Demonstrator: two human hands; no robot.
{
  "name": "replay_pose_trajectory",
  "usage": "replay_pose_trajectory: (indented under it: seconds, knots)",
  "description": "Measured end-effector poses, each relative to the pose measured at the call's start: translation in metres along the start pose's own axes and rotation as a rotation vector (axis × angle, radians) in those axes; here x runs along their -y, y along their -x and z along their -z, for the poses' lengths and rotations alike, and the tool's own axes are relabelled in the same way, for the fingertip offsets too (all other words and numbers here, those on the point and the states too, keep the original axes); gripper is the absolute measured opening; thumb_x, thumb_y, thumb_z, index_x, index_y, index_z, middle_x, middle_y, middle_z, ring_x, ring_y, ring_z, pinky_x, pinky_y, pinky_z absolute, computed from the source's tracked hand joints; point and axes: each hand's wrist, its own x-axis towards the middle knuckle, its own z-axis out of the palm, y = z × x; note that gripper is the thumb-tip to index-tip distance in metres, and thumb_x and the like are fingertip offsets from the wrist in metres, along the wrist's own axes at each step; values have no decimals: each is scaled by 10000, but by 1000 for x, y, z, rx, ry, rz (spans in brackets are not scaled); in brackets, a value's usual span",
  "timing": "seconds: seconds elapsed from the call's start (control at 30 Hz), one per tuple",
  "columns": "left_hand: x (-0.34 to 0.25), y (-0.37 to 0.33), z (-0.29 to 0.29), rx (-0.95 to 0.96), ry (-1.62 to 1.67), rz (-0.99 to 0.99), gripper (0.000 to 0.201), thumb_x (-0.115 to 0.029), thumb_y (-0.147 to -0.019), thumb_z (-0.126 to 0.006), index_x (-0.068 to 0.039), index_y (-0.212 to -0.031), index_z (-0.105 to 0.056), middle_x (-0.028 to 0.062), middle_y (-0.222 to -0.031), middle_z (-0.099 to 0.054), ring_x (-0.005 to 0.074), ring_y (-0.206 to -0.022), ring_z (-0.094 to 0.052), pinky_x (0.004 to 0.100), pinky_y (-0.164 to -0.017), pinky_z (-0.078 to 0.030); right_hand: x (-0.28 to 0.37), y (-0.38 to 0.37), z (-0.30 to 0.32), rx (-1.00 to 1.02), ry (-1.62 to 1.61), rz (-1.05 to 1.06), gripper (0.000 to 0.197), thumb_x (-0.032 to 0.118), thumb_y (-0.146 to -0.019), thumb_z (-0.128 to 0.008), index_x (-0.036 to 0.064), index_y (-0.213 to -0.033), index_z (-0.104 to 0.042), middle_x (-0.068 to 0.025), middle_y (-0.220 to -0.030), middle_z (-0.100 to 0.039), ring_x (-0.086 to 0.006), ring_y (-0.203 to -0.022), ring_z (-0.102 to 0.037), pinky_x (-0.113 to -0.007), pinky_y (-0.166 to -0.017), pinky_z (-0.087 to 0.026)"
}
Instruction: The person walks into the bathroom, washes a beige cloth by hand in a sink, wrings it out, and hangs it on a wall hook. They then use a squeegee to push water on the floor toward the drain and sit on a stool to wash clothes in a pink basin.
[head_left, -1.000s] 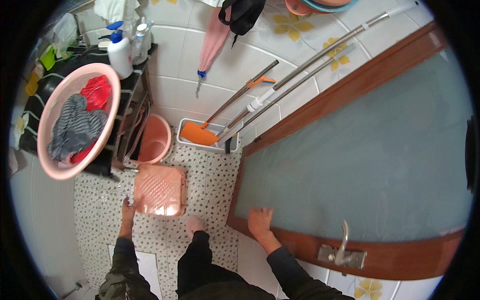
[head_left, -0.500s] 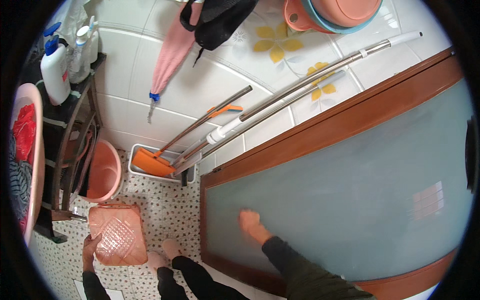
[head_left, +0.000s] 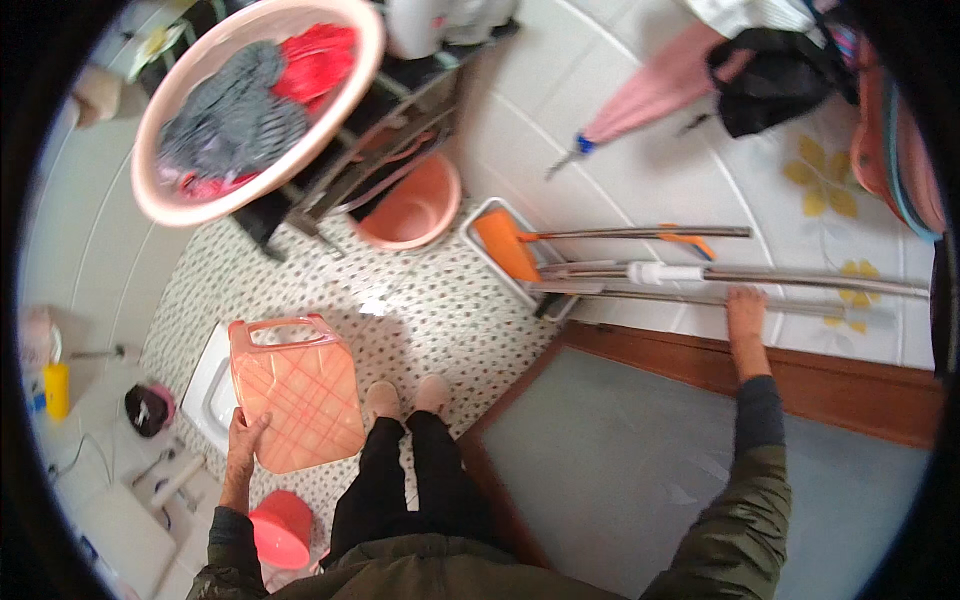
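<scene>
The peach plastic stool [head_left: 300,400] is slanting left of your 2 slippers [head_left: 432,394], your left hand [head_left: 244,441] gripping its edge. Your right hand [head_left: 746,322] is overlapping the lower metal pole [head_left: 660,297]; I cannot tell whether it's gripping.

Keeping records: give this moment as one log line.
left hand: holding pink stool; right hand: at metal pole, contact unclear; basin: holds clothes

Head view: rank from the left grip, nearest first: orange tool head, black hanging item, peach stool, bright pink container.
1. Peach stool, in the left grip.
2. Bright pink container, toward the lower edge.
3. Orange tool head, near centre.
4. Black hanging item, upper right.
</scene>
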Motion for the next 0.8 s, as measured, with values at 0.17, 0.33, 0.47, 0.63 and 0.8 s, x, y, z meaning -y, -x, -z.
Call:
replay_pose_trajectory:
  seconds: [0.17, 0.33, 0.47, 0.63, 0.8]
  knots:
    - [96, 55, 100, -282, 71, 151, 524, -318, -794, -762, -3, -1130, -513, 63, -1022, -587, 142, -879, -558, 289, -781, -471, -10, 41, 37, 17, -66, 337, 115, 139, -855, -544, 114, -923, -634, -71, -722, -679, -269, -734, -676, -386, -623, -514]
    - [179, 124, 162, -420, 209, 277, 597, -309, -834, -724, 26, -1250, -456, 97, -1138, -575, 196, -1004, -568, 328, -876, -469, 11, 87, 98, 87, -145, 353, 89, 128, -808, -611, 73, -875, -630, -170, -844, -679, -319, -820, -667, -426, -728, -534]
    - [217, 171, 161, -418, 509, 241, 571, -291, -855, -706, 12, -1272, -460, 101, -1174, -574, 214, -1053, -571, 342, -892, -483, 0, 131, 159, 363, -184, 283, 213, 263, -787, -670, 74, -887, -668, -175, -931, -679, -334, -922, -650, -447, -790, -522]
    - [268, 200, 142, -481, 851, 273, 525, -210, -874, -679, -24, -1307, -449, 113, -1205, -574, 236, -1077, -580, 378, -914, -503, 17, 162, 259, 513, -191, 321, 392, 410, -753, -707, 98, -990, -696, -153, -1016, -680, -338, -1009, -627, -456, -849, -501]
    - [276, 188, 131, -519, 761, 283, 486, -175, -876, -675, -1, -1277, -462, 88, -1117, -616, 207, -966, -615, 361, -857, -501, 80, 173, 317, 475, -215, 458, 430, 437, -790, -671, 107, -1066, -662, -151, -999, -684, -341, -1010, -626, -458, -828, -502]
